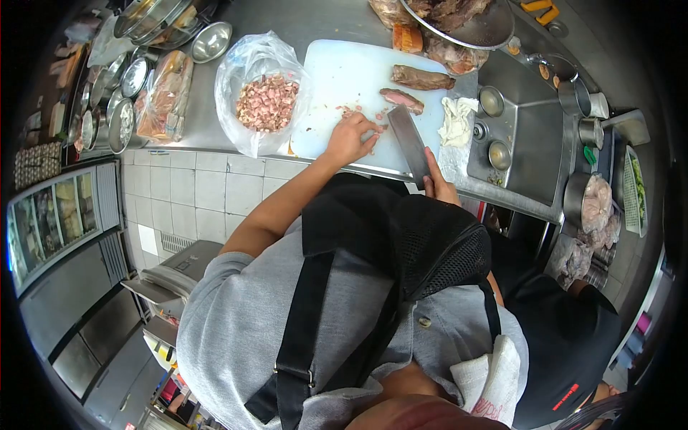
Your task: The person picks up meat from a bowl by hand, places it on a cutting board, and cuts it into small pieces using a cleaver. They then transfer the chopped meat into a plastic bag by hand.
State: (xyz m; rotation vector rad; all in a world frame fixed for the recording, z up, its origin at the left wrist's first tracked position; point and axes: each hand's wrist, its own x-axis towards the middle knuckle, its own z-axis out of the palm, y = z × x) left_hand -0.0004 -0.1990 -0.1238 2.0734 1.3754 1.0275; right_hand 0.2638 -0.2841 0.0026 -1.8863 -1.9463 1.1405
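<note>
Knife [408,140]: right hand's [440,188] fingers wrapped its handle | left hand [349,140]: fingers half curled at cutting board [328,79], hold unclear | meat [403,99]: lay near blade | diced meat [267,104]: sat in plastic bag [230,84]

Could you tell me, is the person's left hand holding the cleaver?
No, the right hand grips the cleaver, while the left hand is at the white cutting board.

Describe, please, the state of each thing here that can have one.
Long gray steel knife, gripped in the right hand.
Clear plastic bag, open, holding diced pink meat.
Long brown meat piece, in one piece.
Short pink-centred meat piece, cut, inside exposed.
White plastic cutting board, flat, strewn with meat bits.
White fabric cloth, crumpled.
</note>
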